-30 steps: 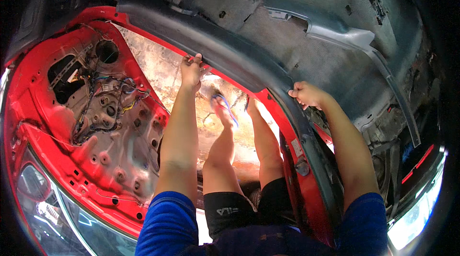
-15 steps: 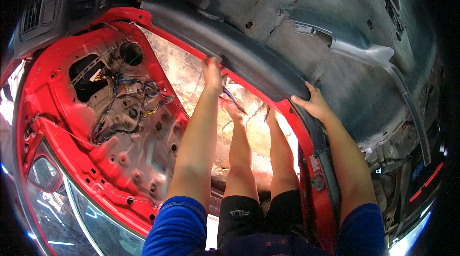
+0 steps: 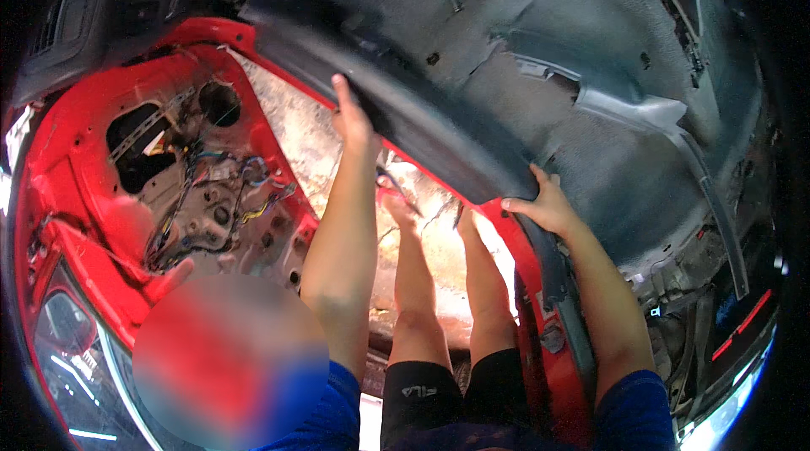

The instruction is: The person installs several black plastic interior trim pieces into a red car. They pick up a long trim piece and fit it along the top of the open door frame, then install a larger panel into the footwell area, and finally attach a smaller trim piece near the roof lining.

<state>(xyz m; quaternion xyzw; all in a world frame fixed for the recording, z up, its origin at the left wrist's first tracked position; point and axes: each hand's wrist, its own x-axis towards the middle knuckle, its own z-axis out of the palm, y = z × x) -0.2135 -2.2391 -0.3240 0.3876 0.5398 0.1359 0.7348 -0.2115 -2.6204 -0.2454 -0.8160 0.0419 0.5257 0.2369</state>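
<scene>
A long dark grey plastic trim (image 3: 422, 109) lies along the red door sill (image 3: 443, 185) of a car. My left hand (image 3: 353, 118) grips its inner-left stretch, thumb laid up against the dark face, the other fingers mostly hidden at the edge. My right hand (image 3: 547, 206) grips its lower-right end, thumb and fingers spread across it, beside where a narrower dark strip (image 3: 557, 282) continues down the red frame.
A stripped red door (image 3: 80, 164) with loose wiring stands open at left. Grey carpet (image 3: 607, 172) carries a loose lighter trim piece (image 3: 629, 109). My legs (image 3: 409, 291) reach toward the bright, rough ground beyond the sill. A blurred round patch covers the lower left.
The view has shifted. My left hand has slid up and left along the trim. My right hand has gone from curled at the edge to spread over the trim's end.
</scene>
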